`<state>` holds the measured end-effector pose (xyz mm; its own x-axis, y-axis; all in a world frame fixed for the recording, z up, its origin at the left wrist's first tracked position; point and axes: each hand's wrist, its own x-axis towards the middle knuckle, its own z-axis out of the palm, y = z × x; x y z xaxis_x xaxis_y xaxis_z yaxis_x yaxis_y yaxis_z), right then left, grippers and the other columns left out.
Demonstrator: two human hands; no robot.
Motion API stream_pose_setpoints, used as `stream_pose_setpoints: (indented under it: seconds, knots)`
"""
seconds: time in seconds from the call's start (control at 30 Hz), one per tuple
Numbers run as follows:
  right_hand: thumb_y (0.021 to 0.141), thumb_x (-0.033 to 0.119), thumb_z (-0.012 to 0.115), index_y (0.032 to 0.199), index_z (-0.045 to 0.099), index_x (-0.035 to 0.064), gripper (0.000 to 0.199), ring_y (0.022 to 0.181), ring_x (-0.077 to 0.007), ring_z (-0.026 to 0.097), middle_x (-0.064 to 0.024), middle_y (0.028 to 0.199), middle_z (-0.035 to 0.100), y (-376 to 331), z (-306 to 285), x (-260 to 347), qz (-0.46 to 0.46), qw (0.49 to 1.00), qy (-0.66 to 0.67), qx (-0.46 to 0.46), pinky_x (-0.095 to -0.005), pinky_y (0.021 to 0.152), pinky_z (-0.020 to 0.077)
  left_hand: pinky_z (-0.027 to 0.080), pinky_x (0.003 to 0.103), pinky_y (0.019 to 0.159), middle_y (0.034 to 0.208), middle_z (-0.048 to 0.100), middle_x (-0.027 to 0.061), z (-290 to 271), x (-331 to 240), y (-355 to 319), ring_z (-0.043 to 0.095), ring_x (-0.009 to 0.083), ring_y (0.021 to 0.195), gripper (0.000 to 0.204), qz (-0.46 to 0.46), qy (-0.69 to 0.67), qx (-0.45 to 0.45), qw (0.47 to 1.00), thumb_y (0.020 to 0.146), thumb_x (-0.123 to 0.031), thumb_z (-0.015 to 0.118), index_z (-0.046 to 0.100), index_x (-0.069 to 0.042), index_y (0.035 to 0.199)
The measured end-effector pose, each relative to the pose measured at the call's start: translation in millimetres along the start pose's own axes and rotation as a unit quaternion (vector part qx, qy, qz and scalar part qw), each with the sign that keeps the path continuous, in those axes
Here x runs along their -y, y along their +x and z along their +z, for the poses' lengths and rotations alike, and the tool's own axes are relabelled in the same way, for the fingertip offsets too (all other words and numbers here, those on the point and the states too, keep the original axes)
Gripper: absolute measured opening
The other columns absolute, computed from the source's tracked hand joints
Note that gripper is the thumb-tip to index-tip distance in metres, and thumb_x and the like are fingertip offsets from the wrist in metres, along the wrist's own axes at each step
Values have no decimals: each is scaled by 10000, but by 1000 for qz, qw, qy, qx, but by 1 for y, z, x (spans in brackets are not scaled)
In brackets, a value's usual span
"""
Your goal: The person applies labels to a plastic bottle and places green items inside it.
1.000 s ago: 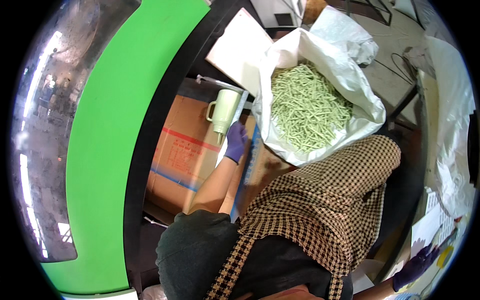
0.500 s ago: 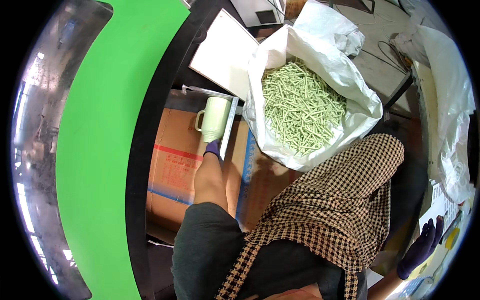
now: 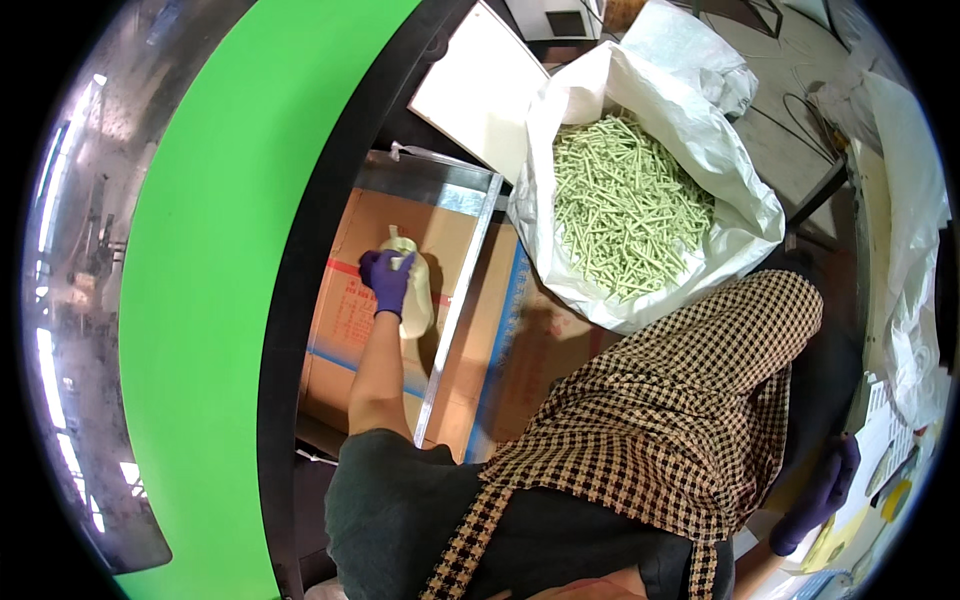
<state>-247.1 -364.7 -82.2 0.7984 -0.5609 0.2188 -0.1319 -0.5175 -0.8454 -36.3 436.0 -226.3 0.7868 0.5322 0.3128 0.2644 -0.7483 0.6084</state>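
Observation:
My left hand [image 3: 390,278], in a purple glove, is closed on a pale green mug [image 3: 418,305]. It grips the mug's upper left side, and the fingers hide part of it. The mug lies tilted above the brown cardboard [image 3: 345,315] inside a metal-edged drawer [image 3: 462,300]. At the lower right, my right hand [image 3: 825,490], also gloved in purple, has its fingers stretched out close together. Nothing shows in it, and it is nearest a white cluttered surface [image 3: 850,525] with yellow items.
A white woven sack [image 3: 745,205], full of short pale green sticks [image 3: 630,205], stands right of the drawer. Behind it lies a white panel [image 3: 480,85]. A green work surface [image 3: 200,330] with a black edge [image 3: 290,300] runs along the left.
My left hand has shifted from the mug's near end to its upper side, and the mug has come nearer and turned. My right hand's spread fingers have drawn together. The view has shifted slightly.

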Motion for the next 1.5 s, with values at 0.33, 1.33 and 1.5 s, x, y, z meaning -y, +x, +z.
stream_pose_setpoints:
  seconds: [0.33,1.33,1.5]
  knots:
    - [838,-84,512,1151,677,-39,357,1128,-313,604,-175,1212,599,-13,25,49,-160,977,-95,104,-374,959,517,447,460,1119,1481,525,273,43,-18,26,547,404,1338,1274,-35,267,196,943,555,-625,922,392,-9,1535]
    - [774,214,810,1064,708,136,317,867,-323,720,-90,1045,680,0,175,76,-216,897,-138,360,-433,739,581,413,515,1127,1225,702,138,84,-435,-229,650,326,1196,732,570,-219,220,761,688,-409,881,650,-3,1252]
    - [786,258,824,1382,587,147,651,980,-381,689,-181,1406,547,18,173,78,-289,893,-51,341,-478,823,578,445,506,1086,1224,687,132,95,-444,-210,655,338,1155,769,586,-209,220,751,604,-360,915,635,-48,1250]
